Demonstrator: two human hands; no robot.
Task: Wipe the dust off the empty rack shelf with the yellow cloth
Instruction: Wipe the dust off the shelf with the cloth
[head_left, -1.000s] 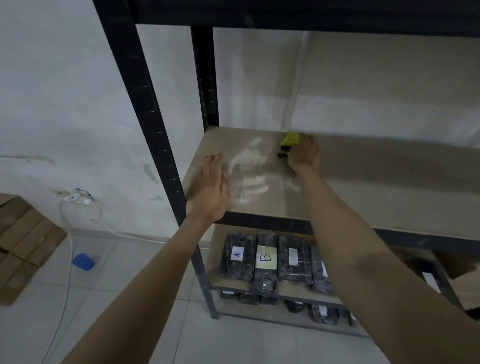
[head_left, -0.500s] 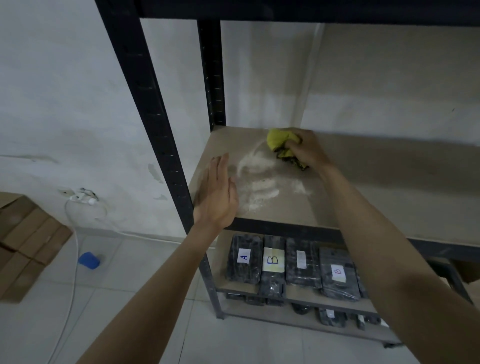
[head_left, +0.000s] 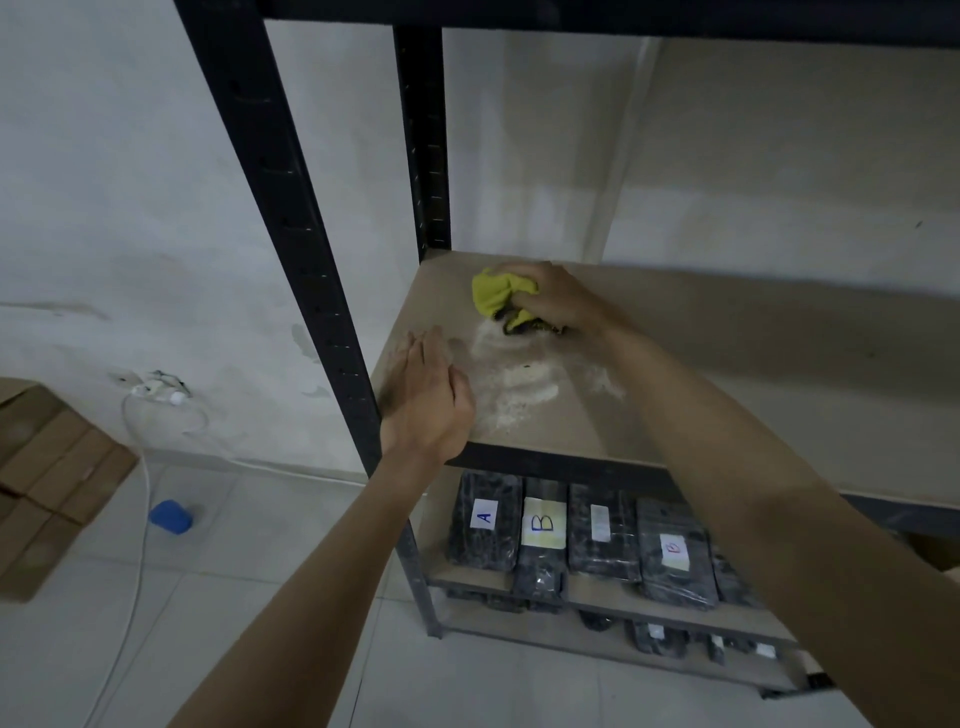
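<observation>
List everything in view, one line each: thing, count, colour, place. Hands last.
yellow cloth: one, yellow, bunched on the shelf, near its back left corner
dust: one smeared patch, whitish, on the shelf near its front left
rack shelf: one, tan board in a black frame
labelled packs: several, black, lower shelves
boxes: stack, brown, floor at left
blue object: one, on the floor
cable: one, white, wall to floor
left hand: flat, shelf's front left edge
right hand: gripping the cloth

Right hand (head_left: 563, 301): grips the bunched yellow cloth (head_left: 501, 297) on the rack shelf (head_left: 727, 374)
Left hand (head_left: 428, 400): flat, fingers straight, at the shelf's front-left corner
Dust (head_left: 519, 389): pale smears between both hands
</observation>
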